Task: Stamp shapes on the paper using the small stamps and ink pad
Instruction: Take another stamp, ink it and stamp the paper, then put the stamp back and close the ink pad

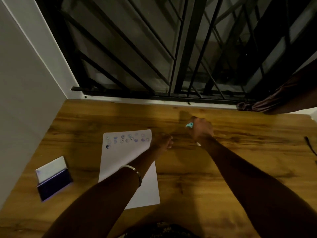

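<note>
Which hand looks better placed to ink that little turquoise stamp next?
Probably the right hand: it already grips the turquoise stamp. The left hand appears to hold nothing, though it is nearer the open ink pad.

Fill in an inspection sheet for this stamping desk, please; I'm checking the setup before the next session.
Surface: wooden desk, set against a window sill.
Job's things: white paper with a cluster of purple and bluish stamped shapes near its far edge; open ink pad to the paper's left, lid raised; light blue stamp in the right hand.
Clutter: dark thin object at the desk's right edge, too small to identify.
Grips: right hand curls round the stamp, beyond the paper's right side; left hand lies at the paper's far right corner, fingers blurred.
Cables: nothing seen for certain.
Surroundings: window with black metal grille; brown curtain at right; grey wall at left.
</note>
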`<move>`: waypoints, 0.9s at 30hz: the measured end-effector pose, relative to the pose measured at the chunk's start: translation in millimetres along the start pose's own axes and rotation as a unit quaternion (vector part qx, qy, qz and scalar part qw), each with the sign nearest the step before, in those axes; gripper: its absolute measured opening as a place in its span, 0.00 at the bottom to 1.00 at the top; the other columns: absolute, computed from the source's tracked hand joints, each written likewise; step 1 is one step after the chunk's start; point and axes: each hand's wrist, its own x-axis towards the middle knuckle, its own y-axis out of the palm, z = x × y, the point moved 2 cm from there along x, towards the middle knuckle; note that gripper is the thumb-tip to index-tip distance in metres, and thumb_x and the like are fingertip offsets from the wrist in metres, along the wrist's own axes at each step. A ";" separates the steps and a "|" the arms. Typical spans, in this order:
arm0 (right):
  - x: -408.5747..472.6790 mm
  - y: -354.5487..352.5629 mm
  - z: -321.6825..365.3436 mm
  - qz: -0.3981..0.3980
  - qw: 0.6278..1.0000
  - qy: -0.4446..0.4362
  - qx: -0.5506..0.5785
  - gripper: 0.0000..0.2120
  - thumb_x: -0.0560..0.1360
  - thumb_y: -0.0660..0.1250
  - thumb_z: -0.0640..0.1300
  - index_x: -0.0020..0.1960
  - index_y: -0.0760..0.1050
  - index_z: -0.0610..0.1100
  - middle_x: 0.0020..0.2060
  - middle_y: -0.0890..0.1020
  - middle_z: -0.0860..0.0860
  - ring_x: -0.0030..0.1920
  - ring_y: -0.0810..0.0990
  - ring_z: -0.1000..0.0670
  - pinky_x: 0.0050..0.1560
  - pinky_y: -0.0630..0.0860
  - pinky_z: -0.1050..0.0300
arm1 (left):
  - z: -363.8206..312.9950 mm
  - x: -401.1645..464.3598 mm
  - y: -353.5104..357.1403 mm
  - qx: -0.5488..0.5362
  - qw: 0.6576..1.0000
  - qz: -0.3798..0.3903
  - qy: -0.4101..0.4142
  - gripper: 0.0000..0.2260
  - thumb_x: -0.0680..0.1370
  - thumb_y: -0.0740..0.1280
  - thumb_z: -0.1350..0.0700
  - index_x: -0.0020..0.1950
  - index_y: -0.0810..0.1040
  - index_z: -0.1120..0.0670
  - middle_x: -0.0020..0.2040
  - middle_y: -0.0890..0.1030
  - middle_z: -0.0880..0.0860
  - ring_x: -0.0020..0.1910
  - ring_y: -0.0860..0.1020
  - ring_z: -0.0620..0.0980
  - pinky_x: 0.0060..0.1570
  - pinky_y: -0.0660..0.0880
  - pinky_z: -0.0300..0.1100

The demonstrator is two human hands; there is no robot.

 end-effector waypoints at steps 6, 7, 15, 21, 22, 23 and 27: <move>25.7 12.1 -28.1 0.016 0.999 0.048 0.002 0.16 0.73 0.68 0.51 0.58 0.75 0.46 0.51 0.83 0.44 0.51 0.81 0.42 0.55 0.77 0.48 | 2.3 8.7 8.4 0.052 0.997 -0.015 0.063 0.07 0.81 0.62 0.56 0.43 0.76 0.51 0.39 0.79 0.49 0.36 0.77 0.42 0.34 0.74 0.32; 28.9 14.9 -30.5 0.020 0.998 0.052 0.003 0.17 0.73 0.69 0.51 0.59 0.75 0.46 0.51 0.82 0.44 0.51 0.80 0.42 0.55 0.76 0.48 | 1.1 11.1 9.5 0.064 0.995 -0.015 0.069 0.07 0.81 0.62 0.55 0.44 0.76 0.51 0.39 0.79 0.49 0.37 0.77 0.42 0.36 0.74 0.33; 43.0 27.5 -38.1 0.064 0.997 0.052 -0.009 0.18 0.75 0.66 0.51 0.62 0.73 0.45 0.56 0.80 0.42 0.56 0.79 0.40 0.58 0.73 0.49 | -2.4 24.3 15.7 0.101 0.992 -0.030 0.075 0.08 0.81 0.61 0.54 0.44 0.76 0.50 0.40 0.80 0.50 0.39 0.78 0.46 0.39 0.74 0.36; 42.1 32.5 -40.8 0.067 0.997 0.047 -0.005 0.18 0.75 0.67 0.52 0.61 0.74 0.44 0.56 0.80 0.42 0.57 0.78 0.39 0.59 0.73 0.47 | 0.1 24.6 16.8 0.116 0.989 -0.034 0.080 0.08 0.81 0.61 0.55 0.52 0.78 0.57 0.42 0.80 0.52 0.39 0.78 0.47 0.39 0.74 0.37; 41.8 33.6 -41.3 0.065 0.997 0.047 -0.002 0.18 0.75 0.67 0.52 0.61 0.74 0.44 0.56 0.80 0.42 0.57 0.78 0.39 0.59 0.74 0.47 | 0.6 24.9 17.1 0.109 0.991 -0.033 0.076 0.08 0.81 0.61 0.55 0.52 0.78 0.57 0.42 0.80 0.52 0.39 0.78 0.47 0.39 0.74 0.37; 41.7 34.9 -41.4 0.065 0.997 0.047 0.000 0.18 0.75 0.67 0.52 0.61 0.75 0.44 0.56 0.80 0.42 0.57 0.78 0.39 0.59 0.74 0.47 | 0.7 25.1 17.2 0.104 0.991 -0.033 0.073 0.08 0.81 0.61 0.55 0.52 0.78 0.57 0.42 0.80 0.53 0.40 0.78 0.47 0.40 0.75 0.38; 42.6 38.8 -42.1 0.067 0.996 0.053 0.006 0.16 0.74 0.69 0.51 0.59 0.75 0.44 0.55 0.81 0.42 0.56 0.78 0.40 0.57 0.72 0.47 | 0.0 24.9 15.9 0.107 0.991 -0.034 0.070 0.10 0.82 0.60 0.54 0.54 0.78 0.58 0.46 0.81 0.56 0.44 0.79 0.51 0.48 0.76 0.46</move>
